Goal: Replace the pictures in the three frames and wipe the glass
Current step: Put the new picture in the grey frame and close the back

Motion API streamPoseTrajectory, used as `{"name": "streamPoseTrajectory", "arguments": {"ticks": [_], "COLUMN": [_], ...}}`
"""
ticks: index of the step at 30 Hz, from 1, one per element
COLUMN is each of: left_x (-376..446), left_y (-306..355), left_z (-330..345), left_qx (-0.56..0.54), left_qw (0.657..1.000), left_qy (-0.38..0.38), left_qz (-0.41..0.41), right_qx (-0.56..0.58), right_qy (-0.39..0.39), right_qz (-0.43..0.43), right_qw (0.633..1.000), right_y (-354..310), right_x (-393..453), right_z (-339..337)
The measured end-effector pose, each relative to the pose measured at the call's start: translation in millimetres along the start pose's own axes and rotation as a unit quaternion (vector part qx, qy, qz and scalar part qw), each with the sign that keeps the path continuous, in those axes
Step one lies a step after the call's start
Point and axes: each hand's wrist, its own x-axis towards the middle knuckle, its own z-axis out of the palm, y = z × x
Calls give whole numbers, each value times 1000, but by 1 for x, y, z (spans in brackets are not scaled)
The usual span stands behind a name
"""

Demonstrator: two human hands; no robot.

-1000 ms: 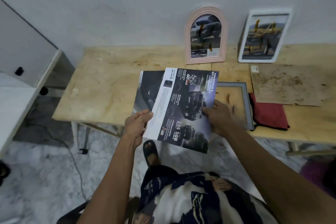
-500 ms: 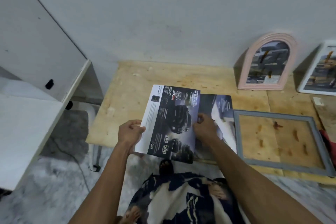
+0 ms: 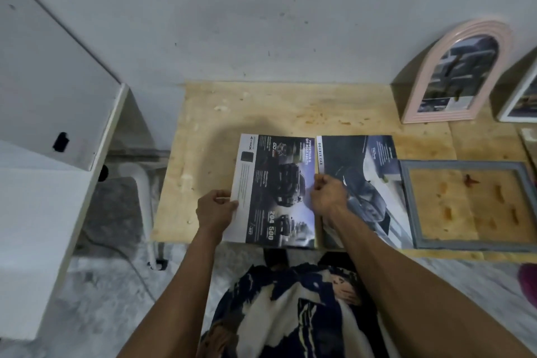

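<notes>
Our left hand (image 3: 216,208) and right hand (image 3: 328,193) pinch the car sheet (image 3: 276,189) by its long edges, the empty grey frame (image 3: 462,166) lying rightward on the desk (image 3: 203,131), nearer our right.

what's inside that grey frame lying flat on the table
The grey frame holds no picture: bare plywood table shows through its opening. Whether glass sits in it cannot be told. Its left edge touches or slightly overlaps the car page; what lies beneath the frame's border is covered.
</notes>
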Motion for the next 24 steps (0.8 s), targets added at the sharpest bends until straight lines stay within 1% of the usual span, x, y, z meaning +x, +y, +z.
{"name": "streamPoseTrajectory", "arguments": {"ticks": [4, 7, 10, 11, 13, 17, 22, 24], "left_x": [7, 14, 18, 17, 16, 14, 11, 11], "left_y": [8, 13, 16, 17, 17, 18, 20, 21], "left_z": [4, 4, 4, 3, 4, 6, 8, 10], "left_qx": [39, 71, 108, 121, 137, 157, 180, 212], "left_qw": [999, 997, 994, 992, 990, 987, 983, 977], "left_qy": [6, 2, -4, -8, -12, -7, -1, 4], "left_qz": [11, 17, 28, 31, 35, 35, 26, 29], "right_qx": [-22, -40, -53, -47, 0, 13, -14, -12], "right_qy": [-40, -50, -37, -34, -24, -2, 11, 8], "right_qz": [-3, -2, 1, 8, 24, 26, 10, 1], "right_qw": [999, 998, 998, 998, 999, 1000, 1000, 1000], "right_y": [-4, -7, -8, -8, -7, -5, -10, -12], "right_x": [8, 14, 18, 18, 17, 13, 2, -2], "right_z": [2, 3, 7, 9, 13, 17, 15, 11]}}
